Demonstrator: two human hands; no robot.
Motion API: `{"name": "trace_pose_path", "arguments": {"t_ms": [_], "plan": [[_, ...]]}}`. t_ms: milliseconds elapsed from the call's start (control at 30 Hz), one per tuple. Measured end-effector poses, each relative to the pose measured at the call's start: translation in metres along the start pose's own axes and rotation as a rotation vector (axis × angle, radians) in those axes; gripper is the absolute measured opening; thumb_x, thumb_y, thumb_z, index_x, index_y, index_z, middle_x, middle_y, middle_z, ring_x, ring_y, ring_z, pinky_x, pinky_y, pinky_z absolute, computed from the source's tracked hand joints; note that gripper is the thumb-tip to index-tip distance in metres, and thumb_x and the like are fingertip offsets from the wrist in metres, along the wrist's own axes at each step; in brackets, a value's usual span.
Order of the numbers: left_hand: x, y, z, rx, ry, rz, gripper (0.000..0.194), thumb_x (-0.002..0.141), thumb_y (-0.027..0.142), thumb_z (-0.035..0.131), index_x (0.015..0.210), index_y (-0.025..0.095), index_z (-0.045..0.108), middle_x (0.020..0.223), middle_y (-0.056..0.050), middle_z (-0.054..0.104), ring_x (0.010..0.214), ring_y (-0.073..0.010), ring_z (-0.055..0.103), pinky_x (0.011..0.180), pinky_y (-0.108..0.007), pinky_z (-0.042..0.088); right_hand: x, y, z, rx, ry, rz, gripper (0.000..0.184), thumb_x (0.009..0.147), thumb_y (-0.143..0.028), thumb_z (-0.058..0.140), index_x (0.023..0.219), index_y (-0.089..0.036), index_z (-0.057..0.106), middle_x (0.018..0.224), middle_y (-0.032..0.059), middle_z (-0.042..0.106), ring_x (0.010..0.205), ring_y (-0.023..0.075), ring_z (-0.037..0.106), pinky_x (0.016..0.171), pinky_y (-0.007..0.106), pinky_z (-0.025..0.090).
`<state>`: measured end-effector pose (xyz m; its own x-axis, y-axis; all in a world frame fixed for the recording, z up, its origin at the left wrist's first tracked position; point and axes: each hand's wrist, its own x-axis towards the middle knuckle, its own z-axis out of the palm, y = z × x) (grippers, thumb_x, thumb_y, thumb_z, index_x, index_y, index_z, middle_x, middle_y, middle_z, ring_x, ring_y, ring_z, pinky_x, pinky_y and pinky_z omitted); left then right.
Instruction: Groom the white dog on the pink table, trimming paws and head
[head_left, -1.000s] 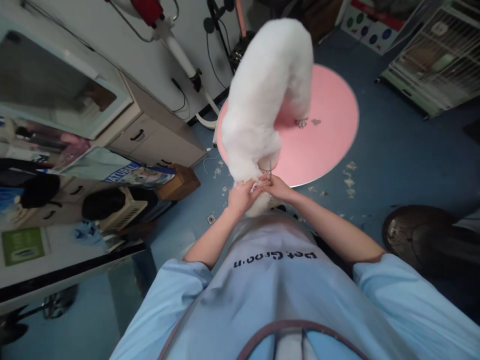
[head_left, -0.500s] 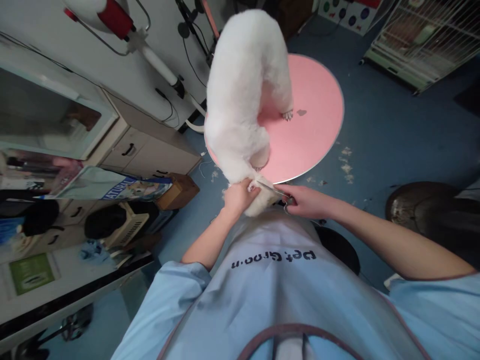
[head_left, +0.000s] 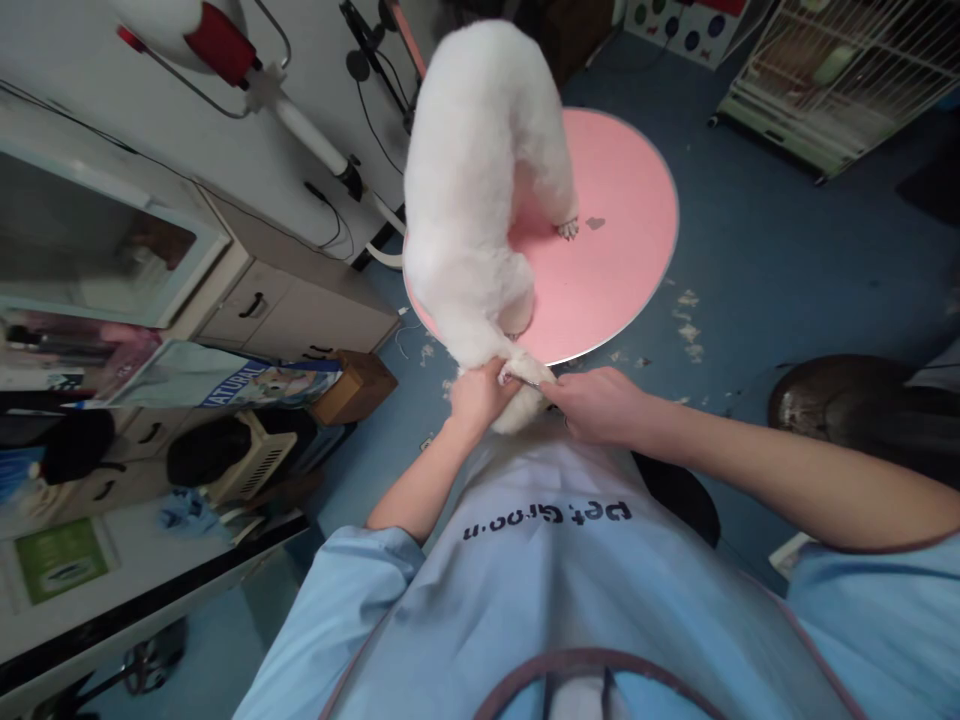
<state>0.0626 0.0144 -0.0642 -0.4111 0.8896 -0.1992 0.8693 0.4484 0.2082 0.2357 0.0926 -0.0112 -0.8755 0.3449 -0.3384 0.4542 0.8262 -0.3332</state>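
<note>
A fluffy white dog (head_left: 469,190) stands on a round pink table (head_left: 615,270), its head not visible to me. At the near table edge, my left hand (head_left: 478,397) is closed around the dog's lifted leg (head_left: 519,408), which sticks out toward my apron. My right hand (head_left: 606,405) is closed on a pair of scissors (head_left: 532,381). Only a thin bit of blade shows against the leg's fur; the handles are hidden by my fingers. Both hands are close together, on opposite sides of the leg.
Tufts of cut fur (head_left: 688,325) lie on the blue floor. A wire cage (head_left: 825,85) stands at the upper right, a dark round stool (head_left: 832,410) at the right. On the left are cabinets (head_left: 281,310) and a white jointed stand arm (head_left: 311,130).
My right hand has moved left with the scissors and turned, now touching the leg's fur, so less of the blades shows. My left hand keeps its hold. The whole view has shifted slightly.
</note>
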Motion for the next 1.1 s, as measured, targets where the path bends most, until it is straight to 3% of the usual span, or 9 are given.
{"name": "trace_pose_path", "arguments": {"t_ms": [133, 333, 633, 733, 867, 1100], "plan": [[0.000, 0.003, 0.003, 0.015, -0.019, -0.002, 0.036, 0.079, 0.049, 0.058, 0.103, 0.023, 0.067, 0.088, -0.012, 0.070, 0.080, -0.0286, 0.065, 0.064, -0.031, 0.042, 0.000, 0.001, 0.000, 0.095, -0.026, 0.032, 0.035, 0.065, -0.007, 0.054, 0.097, -0.018, 0.064, 0.073, 0.0079, 0.065, 0.061, 0.0180, 0.057, 0.056, 0.027, 0.031], [-0.004, 0.008, 0.002, 0.069, -0.064, -0.010, 0.038, 0.083, 0.048, 0.053, 0.113, 0.026, 0.062, 0.095, -0.007, 0.070, 0.087, -0.0239, 0.065, 0.071, -0.027, 0.044, -0.009, 0.013, -0.006, 0.516, -0.135, -0.093, 0.019, 0.065, -0.013, 0.050, 0.078, -0.016, 0.064, 0.064, 0.0002, 0.056, 0.057, 0.0113, 0.046, 0.054, 0.024, 0.026], [-0.005, 0.009, 0.006, 0.083, -0.062, 0.015, 0.037, 0.084, 0.051, 0.052, 0.111, 0.027, 0.062, 0.095, -0.005, 0.070, 0.086, -0.0239, 0.065, 0.070, -0.027, 0.045, -0.014, 0.027, 0.020, 0.958, -0.117, -0.130, 0.046, 0.065, -0.016, 0.047, 0.106, -0.017, 0.067, 0.064, -0.0039, 0.055, 0.058, 0.0099, 0.044, 0.055, 0.021, 0.030], [-0.005, 0.008, 0.006, 0.075, -0.070, 0.024, 0.039, 0.083, 0.052, 0.053, 0.112, 0.027, 0.062, 0.094, -0.006, 0.070, 0.086, -0.0242, 0.065, 0.070, -0.028, 0.044, -0.014, 0.034, 0.029, 1.048, -0.025, -0.062, 0.052, 0.067, -0.020, 0.049, 0.116, -0.018, 0.063, 0.070, -0.0029, 0.060, 0.059, 0.0107, 0.048, 0.057, 0.021, 0.035], [-0.005, 0.008, 0.004, 0.061, -0.107, -0.007, 0.042, 0.083, 0.053, 0.054, 0.114, 0.026, 0.062, 0.098, -0.008, 0.069, 0.089, -0.0241, 0.064, 0.073, -0.027, 0.044, -0.018, 0.036, 0.031, 0.907, 0.116, 0.053, 0.056, 0.069, -0.023, 0.050, 0.125, -0.017, 0.058, 0.079, 0.0000, 0.066, 0.066, 0.0135, 0.056, 0.063, 0.023, 0.040], [-0.006, 0.009, 0.003, 0.049, -0.088, 0.041, 0.040, 0.085, 0.053, 0.050, 0.112, 0.026, 0.062, 0.096, -0.007, 0.069, 0.087, -0.0238, 0.063, 0.071, -0.028, 0.043, -0.023, 0.016, 0.022, 0.275, 0.041, 0.082, 0.048, 0.072, -0.028, 0.054, 0.120, -0.024, 0.058, 0.097, 0.0058, 0.066, 0.082, 0.0209, 0.061, 0.065, 0.027, 0.039]]}}
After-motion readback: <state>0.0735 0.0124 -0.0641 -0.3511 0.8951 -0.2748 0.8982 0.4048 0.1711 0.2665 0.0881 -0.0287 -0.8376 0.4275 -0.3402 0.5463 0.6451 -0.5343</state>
